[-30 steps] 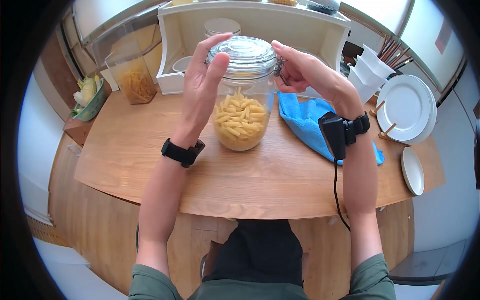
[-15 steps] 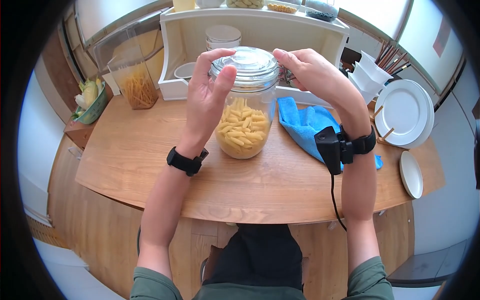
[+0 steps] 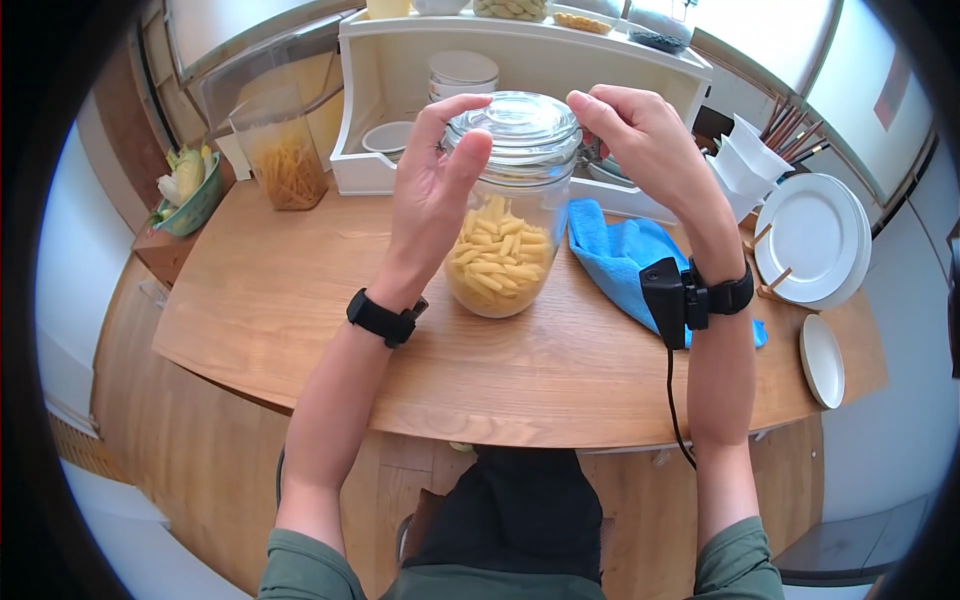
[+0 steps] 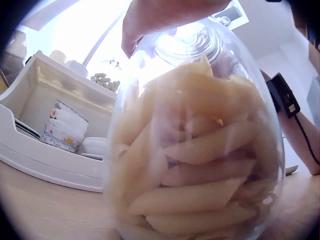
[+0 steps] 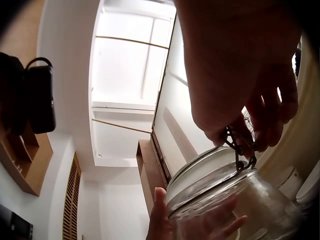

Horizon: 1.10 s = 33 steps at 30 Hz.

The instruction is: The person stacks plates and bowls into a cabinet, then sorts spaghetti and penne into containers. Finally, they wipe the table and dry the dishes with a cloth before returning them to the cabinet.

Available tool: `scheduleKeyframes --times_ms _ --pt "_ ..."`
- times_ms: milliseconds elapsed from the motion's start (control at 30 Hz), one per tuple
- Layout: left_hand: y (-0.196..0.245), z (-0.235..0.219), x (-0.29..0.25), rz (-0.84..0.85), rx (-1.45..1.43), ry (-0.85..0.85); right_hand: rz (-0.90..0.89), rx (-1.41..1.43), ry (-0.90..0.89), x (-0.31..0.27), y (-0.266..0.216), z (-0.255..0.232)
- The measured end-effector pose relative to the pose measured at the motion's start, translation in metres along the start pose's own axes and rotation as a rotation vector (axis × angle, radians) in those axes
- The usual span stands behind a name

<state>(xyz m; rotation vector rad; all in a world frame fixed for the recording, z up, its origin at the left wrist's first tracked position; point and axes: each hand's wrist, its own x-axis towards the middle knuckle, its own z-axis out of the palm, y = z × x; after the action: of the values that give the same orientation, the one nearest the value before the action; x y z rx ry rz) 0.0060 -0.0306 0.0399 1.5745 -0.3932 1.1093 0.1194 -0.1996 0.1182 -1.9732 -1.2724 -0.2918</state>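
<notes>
A clip-top glass jar [image 3: 540, 200] part filled with penne pasta [image 3: 500, 262] stands upright on the wooden table. Its glass lid [image 3: 522, 118] sits over the mouth. My left hand [image 3: 428, 190] grips the top of the jar from the left, thumb at the near side and fingers over the lid's edge. On the opposite side is my right hand [image 3: 648, 140], its thumb by the rim. In the right wrist view its curled fingers pinch the wire clasp [image 5: 241, 150]; the head view mostly hides that clasp behind the hand.
Right of the jar lies a blue cloth [image 3: 625, 260]. Behind is a white shelf [image 3: 365, 175] with bowls [image 3: 463, 70]. A pasta container [image 3: 285, 165] stands back left, with a vegetable basket [image 3: 195, 200] beyond. White plates [image 3: 810, 240] and a shallow dish [image 3: 822, 360] are at right.
My right hand has turned so that its knuckles point up and its fingers cover the clasp, which hung visible earlier. My left hand keeps its hold on the jar; the head view has shifted slightly.
</notes>
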Motion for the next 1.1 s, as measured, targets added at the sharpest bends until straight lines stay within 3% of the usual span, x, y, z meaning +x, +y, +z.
scheduleKeyframes --times_ms 133,200,367,467,533,767,833,1033,1100 --pt "0.001 -0.001 0.0 -0.008 0.01 -0.001 0.118 0.229 -0.054 -0.001 -0.001 0.0" --pt "0.002 -0.004 0.0 -0.033 0.078 0.001 0.247 0.484 -0.173 -0.001 0.002 -0.008" --pt "-0.001 -0.004 0.002 -0.081 0.051 0.019 0.247 0.378 -0.309 -0.005 0.002 -0.008" --pt "-0.004 -0.005 0.002 -0.056 0.051 0.008 0.098 0.339 -0.171 -0.002 0.005 0.0" --pt "-0.007 -0.007 0.002 -0.033 0.042 0.002 -0.135 0.392 -0.115 -0.001 0.005 0.003" --pt "-0.007 -0.005 0.001 -0.029 -0.066 0.041 -0.223 0.492 -0.06 0.002 -0.001 0.015" --pt "-0.009 -0.004 0.001 -0.08 -0.24 0.112 -0.238 0.443 0.033 0.002 -0.004 0.019" --pt "-0.006 -0.004 0.0 -0.081 -0.181 0.109 -0.23 0.358 0.17 0.002 -0.009 0.025" --pt "-0.006 -0.001 0.0 -0.078 -0.156 0.137 -0.207 0.415 0.128 0.001 -0.01 0.022"
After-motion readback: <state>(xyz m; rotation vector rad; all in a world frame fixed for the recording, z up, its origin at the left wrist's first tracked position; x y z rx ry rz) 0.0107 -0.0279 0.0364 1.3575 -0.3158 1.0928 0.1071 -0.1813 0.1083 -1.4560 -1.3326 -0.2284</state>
